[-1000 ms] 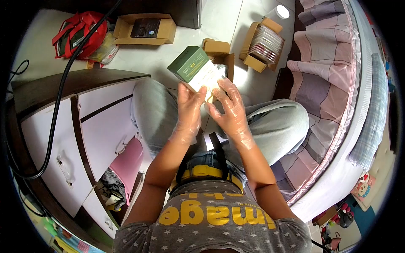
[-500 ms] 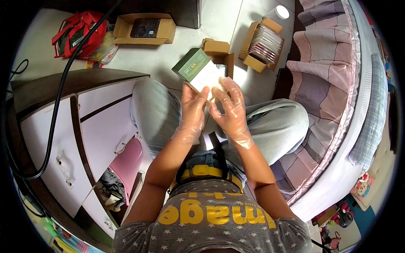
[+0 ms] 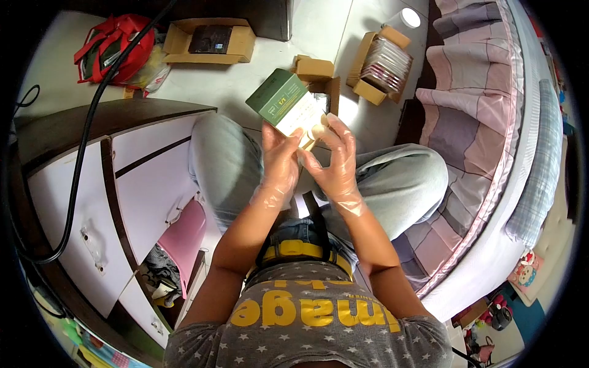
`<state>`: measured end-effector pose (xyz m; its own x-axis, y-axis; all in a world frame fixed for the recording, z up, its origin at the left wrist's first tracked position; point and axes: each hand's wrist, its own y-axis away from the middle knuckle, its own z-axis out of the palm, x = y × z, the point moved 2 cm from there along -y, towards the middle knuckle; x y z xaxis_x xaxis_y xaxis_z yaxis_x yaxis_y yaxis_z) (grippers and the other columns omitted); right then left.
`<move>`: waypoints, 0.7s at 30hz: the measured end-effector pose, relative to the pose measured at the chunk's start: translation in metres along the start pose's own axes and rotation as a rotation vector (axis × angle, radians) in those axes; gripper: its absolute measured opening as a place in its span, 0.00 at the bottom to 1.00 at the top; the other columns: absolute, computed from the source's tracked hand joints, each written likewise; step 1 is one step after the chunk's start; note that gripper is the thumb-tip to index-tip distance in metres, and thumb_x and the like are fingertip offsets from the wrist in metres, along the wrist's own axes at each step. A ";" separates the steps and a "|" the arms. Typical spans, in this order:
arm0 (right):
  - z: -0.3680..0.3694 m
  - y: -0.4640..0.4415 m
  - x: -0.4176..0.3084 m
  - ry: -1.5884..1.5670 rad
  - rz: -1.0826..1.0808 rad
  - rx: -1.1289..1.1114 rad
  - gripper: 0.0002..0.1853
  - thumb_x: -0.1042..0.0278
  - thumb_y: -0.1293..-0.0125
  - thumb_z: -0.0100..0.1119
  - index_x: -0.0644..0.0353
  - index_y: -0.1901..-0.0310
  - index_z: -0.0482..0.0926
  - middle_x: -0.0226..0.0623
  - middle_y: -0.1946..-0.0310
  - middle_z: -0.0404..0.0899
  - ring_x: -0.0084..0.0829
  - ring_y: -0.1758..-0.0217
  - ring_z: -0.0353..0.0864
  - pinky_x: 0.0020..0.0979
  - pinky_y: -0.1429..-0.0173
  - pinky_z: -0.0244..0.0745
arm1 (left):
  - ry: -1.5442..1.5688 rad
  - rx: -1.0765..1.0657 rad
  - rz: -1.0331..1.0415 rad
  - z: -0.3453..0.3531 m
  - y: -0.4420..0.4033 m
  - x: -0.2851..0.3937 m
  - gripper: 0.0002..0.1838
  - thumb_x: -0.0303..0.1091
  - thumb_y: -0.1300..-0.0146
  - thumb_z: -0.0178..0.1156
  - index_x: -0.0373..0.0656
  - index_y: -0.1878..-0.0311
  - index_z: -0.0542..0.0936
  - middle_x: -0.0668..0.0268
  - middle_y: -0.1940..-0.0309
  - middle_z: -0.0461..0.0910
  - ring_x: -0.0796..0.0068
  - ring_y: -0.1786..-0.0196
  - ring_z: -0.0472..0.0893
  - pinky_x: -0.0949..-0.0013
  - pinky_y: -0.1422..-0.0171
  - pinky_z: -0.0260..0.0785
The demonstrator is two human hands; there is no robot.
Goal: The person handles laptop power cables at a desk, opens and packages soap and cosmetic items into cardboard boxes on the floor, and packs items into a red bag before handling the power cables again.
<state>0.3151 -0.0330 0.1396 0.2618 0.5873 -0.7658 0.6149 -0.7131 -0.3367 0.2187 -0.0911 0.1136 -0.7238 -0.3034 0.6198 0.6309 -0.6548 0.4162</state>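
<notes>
A green and white carton (image 3: pixel 283 98) is tilted in front of me above my lap, its green end pointing away and up to the left. My left hand (image 3: pixel 280 153), in a clear plastic glove, grips its near left side with the thumb on the white face. At the carton's near right end is my right hand (image 3: pixel 337 156), gloved the same way. Its bent fingers and thumb lie around that end, at what looks like a pale flap. Glare on the white face and the fingers hide the exact contact.
Beyond the carton stands an open cardboard box (image 3: pixel 331 92). Another box (image 3: pixel 385 64) holds several flat packets, near a white round container (image 3: pixel 405 19). A shallow box (image 3: pixel 211 43) and red bag (image 3: pixel 116 52) lie far left. Drawers (image 3: pixel 80 208) stand left, a bed (image 3: pixel 466 122) right.
The carton has shifted slightly left and turned a little. My right hand's fingers have moved a little on its near end and spread from the thumb. My left hand keeps its grip.
</notes>
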 end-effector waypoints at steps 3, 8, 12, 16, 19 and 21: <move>0.007 0.010 0.009 -0.224 0.089 0.152 0.34 0.73 0.57 0.73 0.59 0.46 0.67 0.49 0.42 0.64 0.50 0.39 0.67 0.44 0.37 0.65 | -0.016 -0.013 0.025 -0.004 -0.003 0.001 0.26 0.20 0.42 0.59 0.42 0.41 0.61 0.62 0.48 0.71 0.71 0.45 0.74 0.66 0.41 0.70; 0.000 0.007 0.006 -0.180 0.083 0.102 0.38 0.73 0.58 0.74 0.57 0.42 0.66 0.49 0.42 0.65 0.49 0.39 0.67 0.43 0.36 0.64 | -0.062 -0.021 -0.011 -0.005 -0.005 0.005 0.24 0.20 0.42 0.60 0.39 0.43 0.64 0.62 0.50 0.73 0.72 0.47 0.75 0.67 0.42 0.70; -0.004 -0.003 -0.002 0.051 -0.020 -0.091 0.34 0.75 0.57 0.71 0.54 0.43 0.71 0.44 0.43 0.68 0.47 0.40 0.68 0.42 0.39 0.66 | -0.125 -0.031 -0.041 -0.005 -0.007 0.011 0.22 0.22 0.42 0.61 0.37 0.45 0.67 0.62 0.51 0.75 0.73 0.48 0.76 0.69 0.43 0.70; -0.008 -0.009 -0.003 0.123 -0.084 -0.142 0.29 0.78 0.55 0.68 0.52 0.47 0.75 0.40 0.48 0.73 0.43 0.45 0.72 0.40 0.44 0.70 | -0.262 -0.040 -0.158 -0.009 -0.013 0.023 0.22 0.25 0.43 0.63 0.36 0.45 0.69 0.61 0.52 0.77 0.74 0.50 0.77 0.70 0.43 0.70; -0.005 -0.005 0.003 0.101 -0.170 -0.128 0.28 0.80 0.54 0.67 0.52 0.48 0.76 0.36 0.54 0.77 0.40 0.53 0.76 0.39 0.52 0.73 | -0.330 -0.060 -0.218 -0.020 -0.020 0.028 0.22 0.26 0.43 0.64 0.35 0.46 0.70 0.60 0.53 0.77 0.74 0.52 0.79 0.70 0.46 0.72; -0.005 -0.001 0.004 0.113 -0.180 -0.140 0.30 0.82 0.58 0.70 0.56 0.49 0.76 0.35 0.57 0.79 0.39 0.57 0.77 0.36 0.55 0.73 | -0.357 -0.078 -0.264 -0.021 -0.023 0.030 0.22 0.27 0.43 0.65 0.35 0.46 0.70 0.60 0.53 0.78 0.73 0.52 0.79 0.70 0.46 0.72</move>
<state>0.3191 -0.0278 0.1398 0.2156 0.7445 -0.6318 0.7540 -0.5381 -0.3768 0.1769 -0.0995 0.1086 -0.7068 0.1301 0.6953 0.4045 -0.7320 0.5482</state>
